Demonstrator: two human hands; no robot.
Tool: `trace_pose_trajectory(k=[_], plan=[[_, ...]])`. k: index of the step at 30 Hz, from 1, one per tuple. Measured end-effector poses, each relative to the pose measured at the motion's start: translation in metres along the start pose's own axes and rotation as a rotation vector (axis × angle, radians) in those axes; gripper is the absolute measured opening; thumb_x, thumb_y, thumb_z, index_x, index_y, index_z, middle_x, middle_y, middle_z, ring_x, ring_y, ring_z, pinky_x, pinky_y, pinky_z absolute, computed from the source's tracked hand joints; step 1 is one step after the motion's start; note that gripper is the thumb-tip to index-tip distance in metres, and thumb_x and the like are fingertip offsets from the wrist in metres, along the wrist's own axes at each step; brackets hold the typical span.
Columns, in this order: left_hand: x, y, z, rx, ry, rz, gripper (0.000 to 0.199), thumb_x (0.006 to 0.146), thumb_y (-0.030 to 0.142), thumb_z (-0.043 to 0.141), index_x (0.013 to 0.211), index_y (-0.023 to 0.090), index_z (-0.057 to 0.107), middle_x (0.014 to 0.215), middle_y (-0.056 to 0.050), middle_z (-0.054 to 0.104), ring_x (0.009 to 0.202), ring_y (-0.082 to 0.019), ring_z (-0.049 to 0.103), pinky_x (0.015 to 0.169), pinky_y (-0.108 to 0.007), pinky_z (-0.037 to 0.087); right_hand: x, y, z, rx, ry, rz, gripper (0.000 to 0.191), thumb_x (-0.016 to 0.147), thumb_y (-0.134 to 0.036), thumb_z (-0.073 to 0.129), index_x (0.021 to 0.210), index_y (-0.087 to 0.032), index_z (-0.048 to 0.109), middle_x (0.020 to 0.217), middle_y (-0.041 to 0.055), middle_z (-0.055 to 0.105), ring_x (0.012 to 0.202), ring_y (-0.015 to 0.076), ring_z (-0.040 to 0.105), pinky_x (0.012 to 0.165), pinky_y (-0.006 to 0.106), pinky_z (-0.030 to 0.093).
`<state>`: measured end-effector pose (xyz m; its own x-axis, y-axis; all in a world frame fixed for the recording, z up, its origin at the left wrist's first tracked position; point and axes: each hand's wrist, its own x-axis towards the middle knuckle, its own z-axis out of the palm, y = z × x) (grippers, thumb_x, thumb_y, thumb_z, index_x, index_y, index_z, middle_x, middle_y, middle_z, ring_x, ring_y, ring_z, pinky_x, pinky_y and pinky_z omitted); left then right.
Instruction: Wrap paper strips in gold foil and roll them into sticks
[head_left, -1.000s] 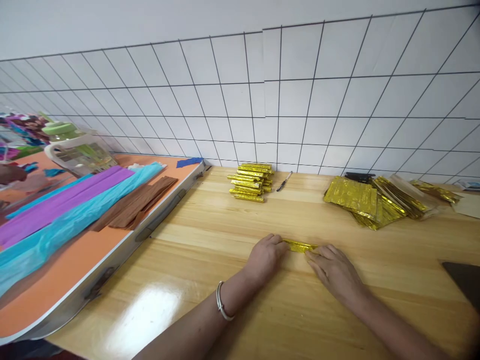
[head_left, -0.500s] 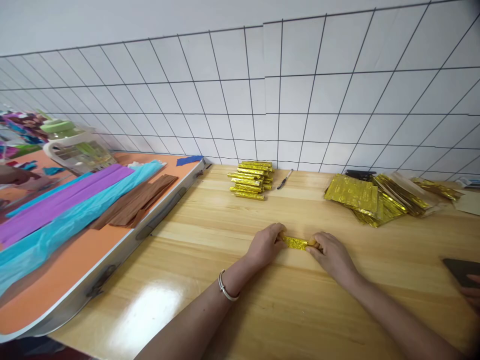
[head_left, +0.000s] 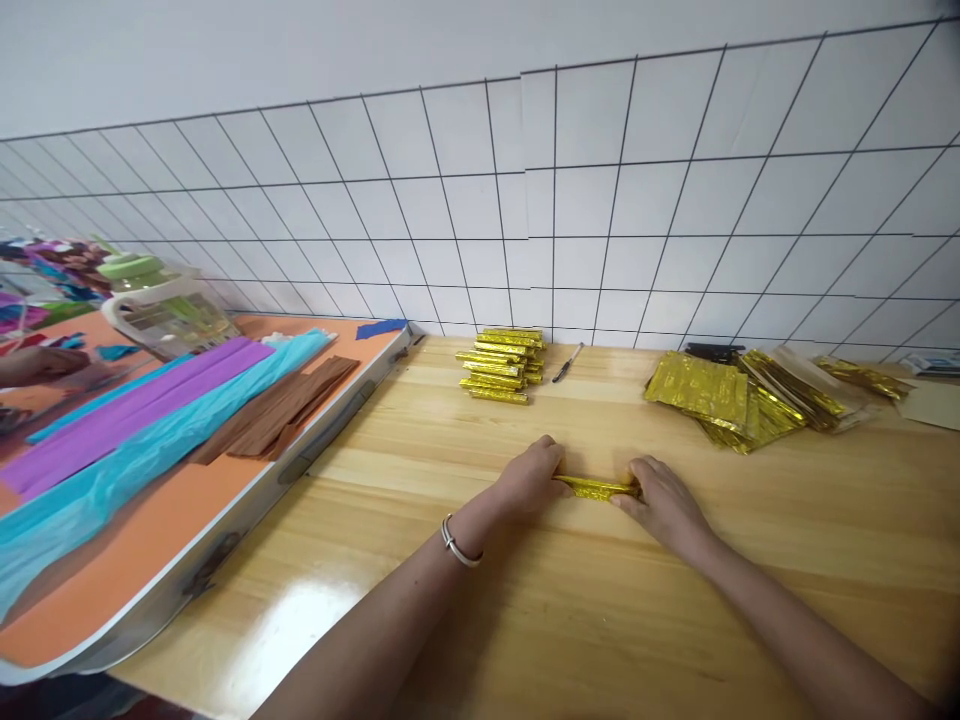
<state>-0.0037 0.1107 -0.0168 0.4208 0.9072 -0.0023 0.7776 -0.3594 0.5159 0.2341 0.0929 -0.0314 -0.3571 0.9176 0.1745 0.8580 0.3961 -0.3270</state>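
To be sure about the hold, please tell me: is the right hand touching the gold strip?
Touching. The head view shows the right hand holding the gold strip at its right end, between thumb and fingers.

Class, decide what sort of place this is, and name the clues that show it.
Probably a craft workroom: long coloured strips lie on an orange surface, narrow gold foil pieces are piled near the wall, and the left hand and right hand hold a gold strip.
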Motion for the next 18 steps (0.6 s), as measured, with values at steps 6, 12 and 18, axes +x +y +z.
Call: trace_pose_trajectory(k=[6,12,18], plan=[[-0.017,0.003,0.011,0.016,0.124,0.000,0.013,0.073,0.022,0.058,0.082,0.019,0.050,0.074,0.001,0.053,0.068,-0.014,0.049,0.058,-0.023,0.036,-0.006,0.003,0.004,0.112,0.022,0.003,0.015,0.077,-0.035,0.057,0.078,-0.020,0.054,0.072,0.0005,0.057,0.068,0.0164,0.051,0.060,0.026,0.035],[-0.021,0.003,0.014,0.102,0.170,0.110,0.008,0.075,0.011,0.052,0.079,0.018,0.052,0.079,-0.001,0.055,0.076,-0.015,0.050,0.068,-0.024,0.038,-0.009,0.002,0.000,0.212,0.022,-0.081,0.020,0.082,-0.036,0.051,0.073,-0.020,0.060,0.071,0.0024,0.057,0.070,0.0171,0.052,0.062,0.028,0.038],[-0.013,0.003,0.008,0.086,0.157,0.173,0.005,0.080,0.014,0.052,0.082,0.018,0.055,0.081,-0.002,0.056,0.079,-0.015,0.051,0.070,-0.024,0.038,-0.008,0.002,-0.003,0.309,0.054,-0.027,0.020,0.081,-0.034,0.054,0.067,-0.020,0.057,0.066,0.0005,0.053,0.064,0.0149,0.050,0.057,0.026,0.038]])
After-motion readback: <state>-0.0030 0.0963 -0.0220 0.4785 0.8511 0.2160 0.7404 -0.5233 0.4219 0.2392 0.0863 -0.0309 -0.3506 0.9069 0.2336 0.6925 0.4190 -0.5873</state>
